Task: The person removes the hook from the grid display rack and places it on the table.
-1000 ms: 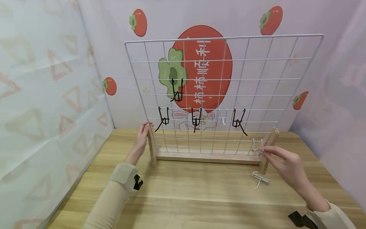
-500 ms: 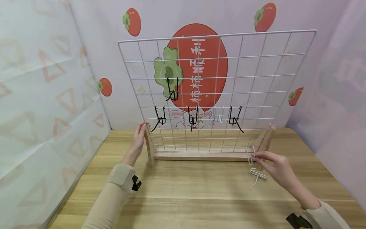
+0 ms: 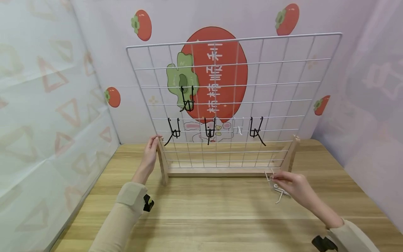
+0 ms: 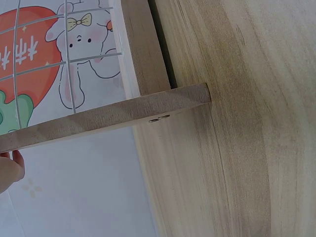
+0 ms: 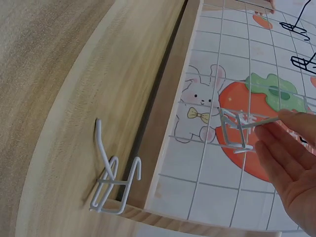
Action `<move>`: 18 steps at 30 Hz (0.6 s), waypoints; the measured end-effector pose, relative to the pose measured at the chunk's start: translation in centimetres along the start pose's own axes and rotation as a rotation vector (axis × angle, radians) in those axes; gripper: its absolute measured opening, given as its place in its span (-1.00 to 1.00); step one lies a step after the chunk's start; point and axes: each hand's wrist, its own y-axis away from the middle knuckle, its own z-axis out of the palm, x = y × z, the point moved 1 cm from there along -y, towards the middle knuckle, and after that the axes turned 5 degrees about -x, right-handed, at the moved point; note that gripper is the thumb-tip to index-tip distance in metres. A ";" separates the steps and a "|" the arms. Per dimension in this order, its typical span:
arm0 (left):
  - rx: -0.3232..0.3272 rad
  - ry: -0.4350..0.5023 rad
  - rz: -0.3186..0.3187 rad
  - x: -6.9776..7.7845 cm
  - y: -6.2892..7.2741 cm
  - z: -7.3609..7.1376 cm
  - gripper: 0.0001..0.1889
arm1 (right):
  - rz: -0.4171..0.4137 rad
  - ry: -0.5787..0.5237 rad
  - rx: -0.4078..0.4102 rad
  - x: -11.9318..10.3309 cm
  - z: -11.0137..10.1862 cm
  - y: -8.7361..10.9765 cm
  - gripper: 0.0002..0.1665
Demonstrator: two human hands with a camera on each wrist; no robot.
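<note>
My left hand (image 3: 149, 150) grips the top of the left wooden post (image 3: 162, 162) of a stand; in the left wrist view only its fingertips (image 4: 16, 163) show at that post. The stand bears a white wire grid panel (image 3: 201, 41). Between thumb and fingers, my right hand (image 3: 292, 185) pinches the prong of a white wire hook (image 5: 233, 129), its frame facing the grid's lower right part. A second white hook (image 5: 114, 183) lies on the table beside the stand's base, partly behind the right hand's hook in the head view.
Black double-wire hooks hang on the grid: one higher up (image 3: 188, 104), and a lower row with a left hook (image 3: 174, 133), a middle hook (image 3: 209, 133) and a right hook (image 3: 255, 132). A white hook (image 3: 239, 130) hangs among them. A patterned curtain (image 3: 264, 21) stands behind.
My right hand has drawn the white hook down and slightly left, from in front of the grid's lower right corner to below its bottom bar. The left hand stays at the post.
</note>
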 end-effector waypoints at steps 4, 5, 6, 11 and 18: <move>0.011 0.006 -0.049 0.4 0.0 0.1 -0.67 | 0.033 0.000 -0.040 0.2 0.4 0.2 -0.63; 0.015 0.010 -0.057 0.4 0.0 0.2 -0.69 | 0.044 0.000 -0.051 0.2 0.4 0.3 -0.64; 0.015 0.016 -0.065 0.5 0.0 0.2 -0.71 | 0.055 -0.001 -0.063 0.3 0.5 0.4 -0.68; 0.021 0.034 -0.064 0.6 0.1 0.3 -0.78 | 0.094 -0.014 -0.111 0.6 0.7 0.7 -0.88; 0.016 0.039 -0.051 0.4 0.0 0.2 -0.79 | 0.101 -0.001 -0.147 1.2 1.2 1.1 -0.84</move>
